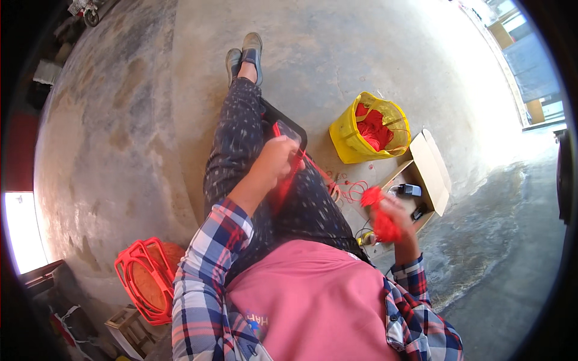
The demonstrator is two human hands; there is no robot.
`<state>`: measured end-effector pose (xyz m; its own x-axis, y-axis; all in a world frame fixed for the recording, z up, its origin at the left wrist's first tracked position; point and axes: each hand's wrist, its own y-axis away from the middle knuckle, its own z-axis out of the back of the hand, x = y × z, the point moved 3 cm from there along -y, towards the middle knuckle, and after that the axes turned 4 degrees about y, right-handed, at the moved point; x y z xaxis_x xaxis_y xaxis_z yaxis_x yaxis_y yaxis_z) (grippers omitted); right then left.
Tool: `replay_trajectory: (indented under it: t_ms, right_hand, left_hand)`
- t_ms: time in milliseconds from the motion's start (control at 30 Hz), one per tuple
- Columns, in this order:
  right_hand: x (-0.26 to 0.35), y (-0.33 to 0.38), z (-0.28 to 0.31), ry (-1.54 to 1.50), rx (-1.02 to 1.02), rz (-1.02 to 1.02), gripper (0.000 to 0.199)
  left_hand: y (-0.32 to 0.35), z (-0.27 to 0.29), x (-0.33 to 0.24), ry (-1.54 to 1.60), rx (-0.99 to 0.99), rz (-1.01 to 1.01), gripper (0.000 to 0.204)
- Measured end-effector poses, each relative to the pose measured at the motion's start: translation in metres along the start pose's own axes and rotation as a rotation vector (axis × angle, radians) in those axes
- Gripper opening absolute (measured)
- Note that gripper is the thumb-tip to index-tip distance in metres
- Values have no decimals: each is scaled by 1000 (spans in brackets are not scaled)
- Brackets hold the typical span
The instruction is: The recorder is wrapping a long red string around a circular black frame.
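Observation:
Over my lap, my left hand [278, 157] is closed round a red, strip-like piece [293, 175] that is blurred, so its exact kind cannot be made out. My right hand [394, 215], out to the right beside my thigh, grips a bunch of red cord [385, 229] that bulges out on both sides of the fingers. Loose loops of thin red cord [355, 190] lie on the floor close to that hand. A yellow bucket [344, 139] with more red cord [374, 131] inside stands ahead of it.
An open cardboard box [435, 171] holding a black device [410, 190] sits at my right. Behind my left arm are a red plastic stool-like frame [144, 283] and a small wooden stool [129, 328]. My outstretched legs [232, 132] rest on the concrete floor [132, 150].

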<state>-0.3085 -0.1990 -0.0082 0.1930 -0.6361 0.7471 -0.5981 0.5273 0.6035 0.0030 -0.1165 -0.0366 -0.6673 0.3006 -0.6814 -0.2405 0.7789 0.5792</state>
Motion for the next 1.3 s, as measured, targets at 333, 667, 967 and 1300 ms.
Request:
replay_trajectory:
  t_ms: [333, 667, 967, 1300]
  right_hand:
    - [-17, -45, -15, -277, -128, 147, 28]
    - [12, -76, -93, 147, 604, -111, 45]
    - [47, -139, -130, 1172, -23, 674, 39]
    - [76, -69, -106, 567, 10, 813, 36]
  left_hand:
    - [27, 2, 12, -528, -227, -610, 12]
    - [76, -45, -18, -103, 137, -577, 31]
    - [0, 4, -33, -1566, -229, -1015, 25]
    - [39, 0, -11, -1043, -114, -1046, 34]
